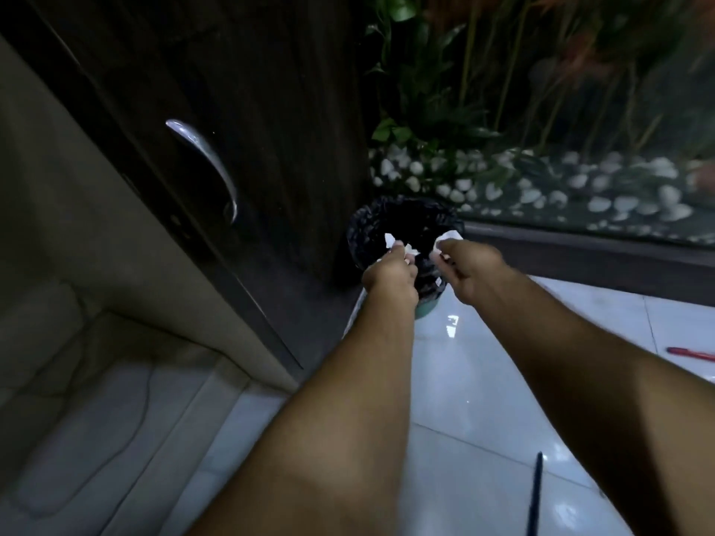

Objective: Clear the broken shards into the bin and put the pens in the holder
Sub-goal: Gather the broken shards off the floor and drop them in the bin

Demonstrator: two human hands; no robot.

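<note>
Over one bin [360, 226], left hand [390, 274], right hand [474, 270] fingers [445, 251] clamp shards [389, 239]; one red pen [692, 353], one dark pen [536, 493]

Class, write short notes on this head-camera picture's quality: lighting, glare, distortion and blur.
Head view: dim overall, the dark wooden cabinet door almost black; glare patches on the glossy white floor tiles. Head view again: the wide lens bows the door's edge; left hand and right hand, gripping white broken shards over the black-lined bin, look slightly soft.

Gripped white shards [389, 239] in left hand [390, 272] and right hand [476, 272] over the black-lined bin [367, 226]; spotted red pen [692, 354] on tiles [483, 381].
</note>
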